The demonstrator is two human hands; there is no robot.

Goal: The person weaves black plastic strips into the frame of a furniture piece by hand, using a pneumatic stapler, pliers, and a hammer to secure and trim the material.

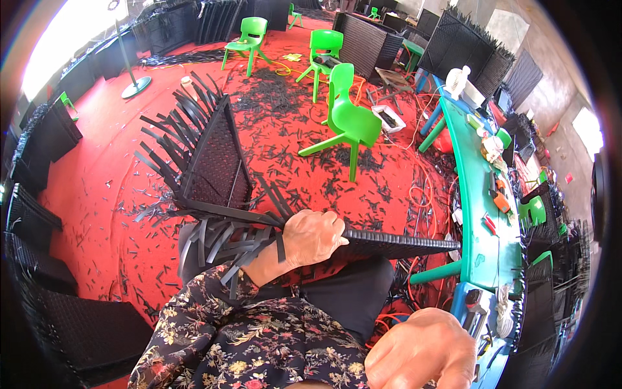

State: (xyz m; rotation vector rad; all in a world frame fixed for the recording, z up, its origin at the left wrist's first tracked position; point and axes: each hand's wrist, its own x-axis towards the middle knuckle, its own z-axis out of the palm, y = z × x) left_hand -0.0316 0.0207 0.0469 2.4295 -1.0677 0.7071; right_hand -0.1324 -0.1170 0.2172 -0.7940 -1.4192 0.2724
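1. The red floor spreads beneath everything, littered with short black strips.
2. A green surface curves along the right side.
3. The black woven piece stands before the person, its two panels at an angle; long loose strips fan from its left side, and its right end reaches near the green surface's edge.
4. Beyond it stands a green chair.
5. The left hand grips the piece's upper edge.
6. The right hand is curled, lower right; whether it holds anything, I cannot tell.
7. A red-handled tool lies on the green surface.
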